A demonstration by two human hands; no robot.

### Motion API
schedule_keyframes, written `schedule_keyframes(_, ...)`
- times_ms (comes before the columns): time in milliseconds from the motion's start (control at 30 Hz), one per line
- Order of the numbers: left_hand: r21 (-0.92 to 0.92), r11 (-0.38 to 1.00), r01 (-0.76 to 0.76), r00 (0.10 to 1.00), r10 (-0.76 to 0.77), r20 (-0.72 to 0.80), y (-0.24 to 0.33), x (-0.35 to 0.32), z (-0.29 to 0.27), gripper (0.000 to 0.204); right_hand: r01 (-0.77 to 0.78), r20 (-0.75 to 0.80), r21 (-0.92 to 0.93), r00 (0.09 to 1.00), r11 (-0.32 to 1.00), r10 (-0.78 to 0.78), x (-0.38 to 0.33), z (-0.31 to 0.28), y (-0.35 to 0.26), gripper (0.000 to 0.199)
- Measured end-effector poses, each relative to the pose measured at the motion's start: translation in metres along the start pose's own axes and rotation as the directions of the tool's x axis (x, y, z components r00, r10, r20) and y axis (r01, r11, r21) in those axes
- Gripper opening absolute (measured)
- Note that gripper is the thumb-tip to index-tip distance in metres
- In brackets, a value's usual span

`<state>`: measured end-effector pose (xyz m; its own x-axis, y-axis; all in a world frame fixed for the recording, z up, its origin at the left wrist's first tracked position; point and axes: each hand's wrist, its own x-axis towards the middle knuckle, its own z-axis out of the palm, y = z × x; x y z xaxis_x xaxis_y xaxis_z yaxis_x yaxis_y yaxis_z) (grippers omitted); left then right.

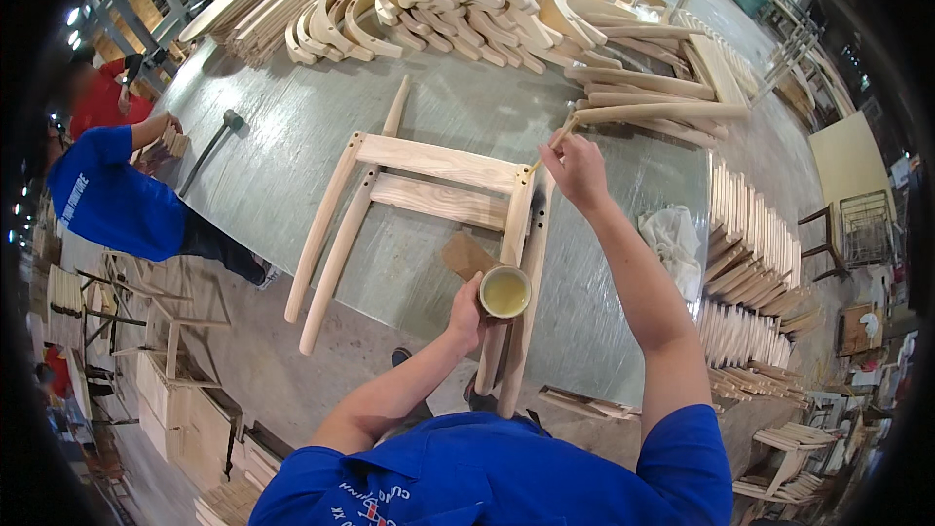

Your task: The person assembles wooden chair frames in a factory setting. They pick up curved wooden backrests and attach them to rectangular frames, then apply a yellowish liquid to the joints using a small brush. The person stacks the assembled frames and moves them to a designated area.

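Observation:
My left hand (466,314) is wrapped around a small cup (527,304) of pale yellow liquid, over the legs at the near right of a wooden chair frame. In my right hand (577,173) a thin stick (539,165) is pinched, its lower tip at the holes in the upper right corner of the frame. The front wooden frame (438,158) has two round legs joined by a flat rail. Behind it lies a second frame, its rail (438,200) showing below the first. A brown flat piece (467,255) lies beside the cup, partly hidden by it.
The grey tabletop (282,117) carries a mallet (232,120) at left, a crumpled white cloth (672,242) at right, and piled curved wooden parts (448,5) at the back. Stacked slats (750,234) stand off the right edge. A person in blue (122,195) works at left.

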<state>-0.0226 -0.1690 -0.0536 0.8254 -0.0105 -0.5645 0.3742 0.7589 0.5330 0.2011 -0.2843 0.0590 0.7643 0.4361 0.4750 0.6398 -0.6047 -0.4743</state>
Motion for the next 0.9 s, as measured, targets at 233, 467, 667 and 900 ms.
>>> schedule_keyframes(233, -0.023, 0.998, -0.065, 0.997, 0.064, -0.038, -0.007, 0.002, 0.003, 0.033, 0.045, 0.014, -0.034, 0.999, 0.998, -0.044, 0.001, 0.008, 0.005, 0.018)
schedule_keyframes(467, -0.044, 0.994, -0.099, 0.994, 0.097, -0.048, -0.01, 0.003, 0.003, 0.033, 0.057, -0.04, -0.014, 0.998, 0.998, -0.058, 0.009, 0.007, 0.008, 0.018)
schedule_keyframes(667, -0.029, 0.988, -0.155, 0.986, 0.153, -0.062, -0.015, 0.009, -0.009, 0.034, 0.046, -0.056, -0.015, 0.997, 0.999, -0.047, 0.017, 0.011, 0.007, 0.017)
schedule_keyframes(900, -0.033, 0.992, -0.119, 0.993, 0.119, 0.001, -0.009, -0.002, 0.008, 0.036, -0.049, 0.109, -0.047, 0.993, 0.998, 0.054, 0.012, 0.019, 0.019, 0.023)
